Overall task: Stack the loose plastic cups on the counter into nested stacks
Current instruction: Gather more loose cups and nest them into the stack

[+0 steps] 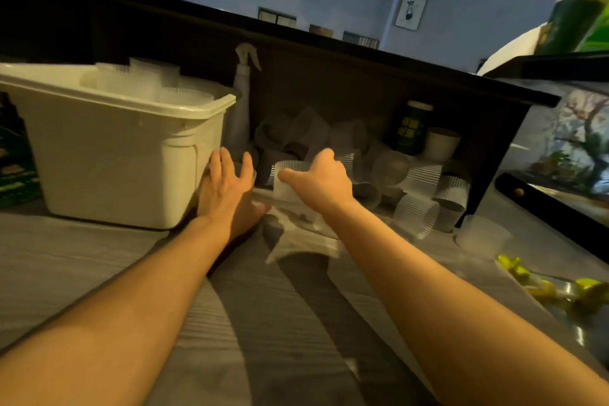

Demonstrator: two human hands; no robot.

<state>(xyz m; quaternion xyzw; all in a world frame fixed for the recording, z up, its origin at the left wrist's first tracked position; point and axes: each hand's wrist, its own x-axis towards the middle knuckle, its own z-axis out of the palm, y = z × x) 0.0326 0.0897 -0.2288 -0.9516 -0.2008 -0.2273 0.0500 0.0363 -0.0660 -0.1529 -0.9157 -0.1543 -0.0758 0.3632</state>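
1. The right hand [324,180] is wrapped around a translucent plastic cup [290,184], thumb on the near wall and fingers curled over the far side, so it is clamped on that cup. The cup stands tilted, its rim up near the knuckles and its base pointing down towards the counter [99,273].
2. The left hand [227,186] is spread, fingers apart and holding nothing, just to the left of the gripped cup and touching or almost touching the side of the white tub [125,155].
3. Beyond and to the right of the grip lies the heap of loose cups [418,181], some ribbed, some smooth, lying on their sides and leaning on one another under the dark shelf [362,59]. One more cup [482,234] stands apart, further to the right of the grip.
4. Likely risk: thin cup walls flex easily, so a hard squeeze could buckle the held cup and keep it from nesting. The pile looks unsteady, and pulling one cup out could send its neighbours rolling.
5. The spray bottle [242,109] stands just past the left hand; a careless reach might knock it over.
6. The tub, left of the grip, holds stacked clear cups [148,79] showing above its rim. How many are in there cannot be told.
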